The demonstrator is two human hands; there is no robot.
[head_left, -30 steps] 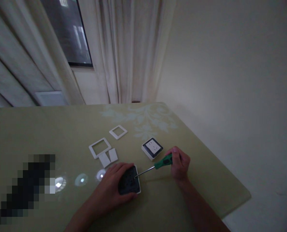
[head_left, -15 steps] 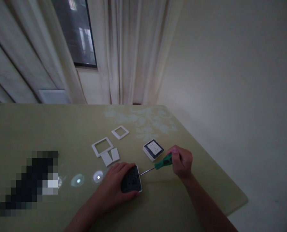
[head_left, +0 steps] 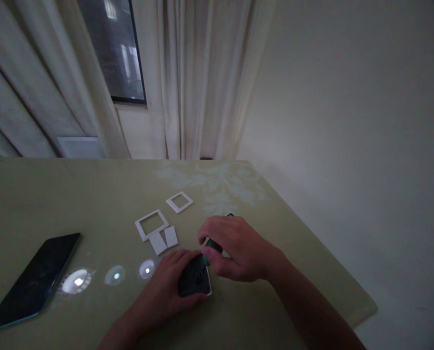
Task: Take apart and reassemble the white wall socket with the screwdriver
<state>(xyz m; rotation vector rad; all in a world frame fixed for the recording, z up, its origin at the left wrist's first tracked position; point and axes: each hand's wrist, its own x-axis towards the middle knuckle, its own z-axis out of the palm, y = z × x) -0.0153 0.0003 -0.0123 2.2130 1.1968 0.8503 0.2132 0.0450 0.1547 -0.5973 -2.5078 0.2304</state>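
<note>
Centrally: dark square white-rimmed switch module (head_left: 194,283), flat on olive tabletop (head_left: 93,194), left hand (head_left: 166,291) fingers clamped on its edge; green-handled screwdriver (head_left: 213,244), right hand (head_left: 239,249) fingers closed round it, just above module.

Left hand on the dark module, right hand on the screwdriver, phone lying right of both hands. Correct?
No. The head view shows the phone lying left of both hands. The rest holds: left hand on the dark module, right hand on the screwdriver.
</note>
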